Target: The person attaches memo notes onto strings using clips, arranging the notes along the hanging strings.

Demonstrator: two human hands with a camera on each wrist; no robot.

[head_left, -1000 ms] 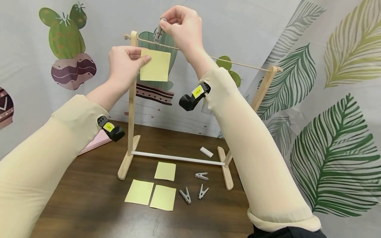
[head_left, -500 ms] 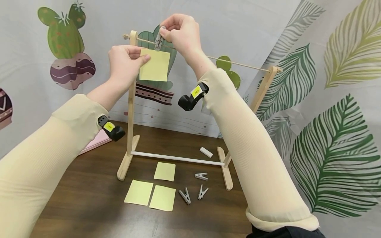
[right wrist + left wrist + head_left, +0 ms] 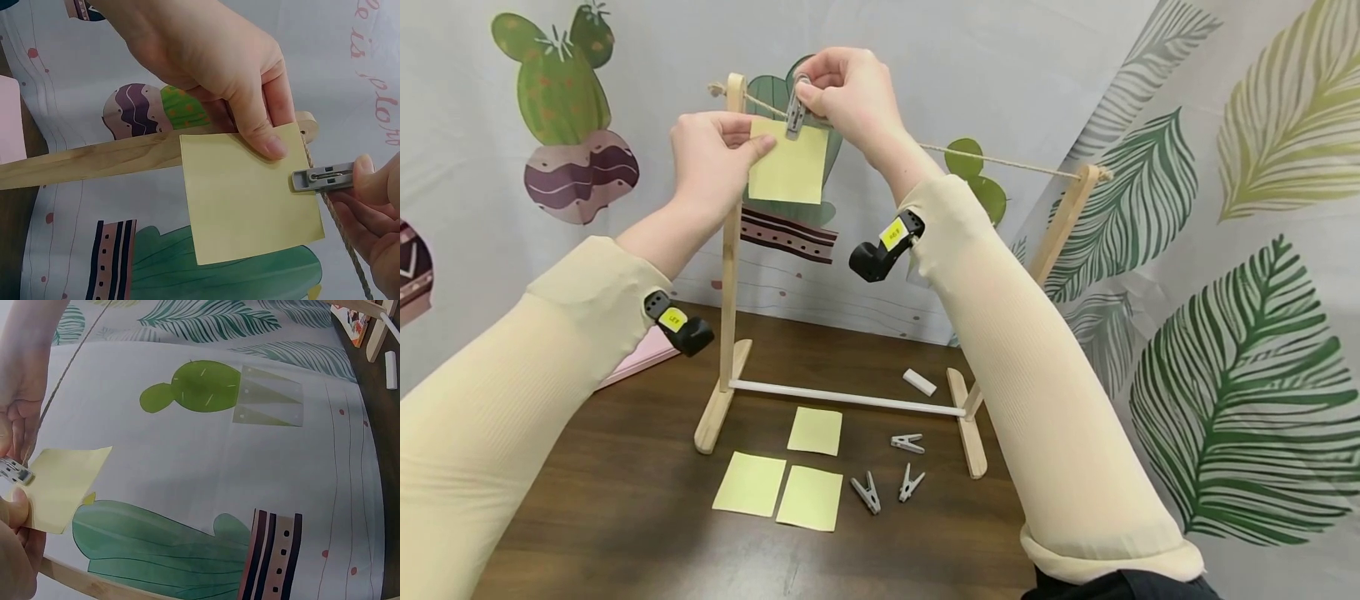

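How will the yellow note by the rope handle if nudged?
The yellow note is likely light and easily bent, looking like one thin sheet. Its lower edge hangs free, so a push there may flex it. The clothespin overlaps its top edge, so tugging could crease it.

The note [image 3: 244,200] you hold is thin matt paper with a smooth face, and the loose notes [image 3: 749,485] show you that same dry finish. Your clip [image 3: 328,177] looks like dull, hard plastic (the little spring set into it looks metallic). The rope [image 3: 1000,160] you see is twisted fibre, rough and matt. Your post [image 3: 730,275] is bare-looking wood with fine grain, while the rod [image 3: 850,397] is smooth, its material unclear. You have wood grain across the counter [image 3: 587,517], with a soft sheen towards you. The backdrop [image 3: 685,50] is printed cloth, faintly creased; your right sleeve [image 3: 1015,333] is finely ribbed cloth, matt.
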